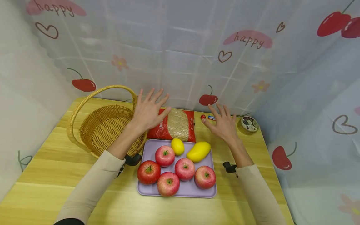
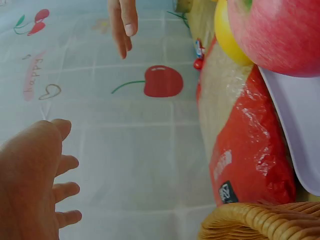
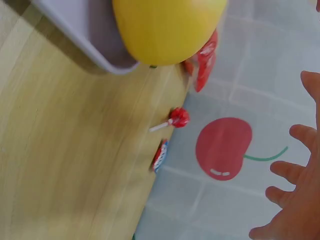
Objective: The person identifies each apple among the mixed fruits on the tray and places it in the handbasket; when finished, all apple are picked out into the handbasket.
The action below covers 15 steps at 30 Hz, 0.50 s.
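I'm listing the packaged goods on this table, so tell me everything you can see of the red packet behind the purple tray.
The red packet is a glossy, crinkled plastic bag with a clear middle window showing pale, fine strands, likely dry noodles. White print runs along its red sides, too small to read. It lies flat on the wooden table, near the cherry-print backdrop, between the wicker basket and a small red lollipop. Its front edge meets the purple tray. The left hand hovers open over its left end; contact cannot be told.

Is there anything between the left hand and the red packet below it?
Nothing visible. The left hand hovers open over the left end of the red packet, beside the basket. The tray with apples lies nearer the person, not in between.
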Tool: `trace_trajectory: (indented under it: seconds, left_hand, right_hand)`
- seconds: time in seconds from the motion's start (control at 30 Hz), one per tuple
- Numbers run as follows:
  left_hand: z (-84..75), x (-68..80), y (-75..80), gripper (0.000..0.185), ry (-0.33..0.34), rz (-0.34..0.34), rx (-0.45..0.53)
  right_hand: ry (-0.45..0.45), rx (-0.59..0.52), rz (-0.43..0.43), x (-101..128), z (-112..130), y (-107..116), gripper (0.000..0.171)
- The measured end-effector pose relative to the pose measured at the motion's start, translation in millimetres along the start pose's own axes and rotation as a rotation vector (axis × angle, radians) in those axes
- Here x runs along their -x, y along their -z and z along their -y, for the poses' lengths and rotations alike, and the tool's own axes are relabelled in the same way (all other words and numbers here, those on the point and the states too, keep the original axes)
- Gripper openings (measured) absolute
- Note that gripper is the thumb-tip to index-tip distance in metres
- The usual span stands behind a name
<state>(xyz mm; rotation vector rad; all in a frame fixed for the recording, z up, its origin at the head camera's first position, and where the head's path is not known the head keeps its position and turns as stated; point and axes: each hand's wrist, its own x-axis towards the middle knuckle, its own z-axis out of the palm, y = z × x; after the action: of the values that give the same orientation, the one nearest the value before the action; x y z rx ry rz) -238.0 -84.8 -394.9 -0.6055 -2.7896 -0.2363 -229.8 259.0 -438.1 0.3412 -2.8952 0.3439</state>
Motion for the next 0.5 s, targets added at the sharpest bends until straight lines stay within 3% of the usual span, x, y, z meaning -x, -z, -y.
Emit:
trace_trajectory:
  seconds: [0.33, 0.5]
  left_hand:
    - [-1.8, 27.1, 19.9, 0.066, -0.031, -0.14, 0.075]
    - [0.0, 43.2, 32.9, 0.063, -0.034, -0.199, 0.141]
  right_hand:
    - [0.038, -0.259, 0.021, 17, 17, 11, 0.068]
    - [0.081, -0.32, 0.036, 27, 19, 14, 0.066]
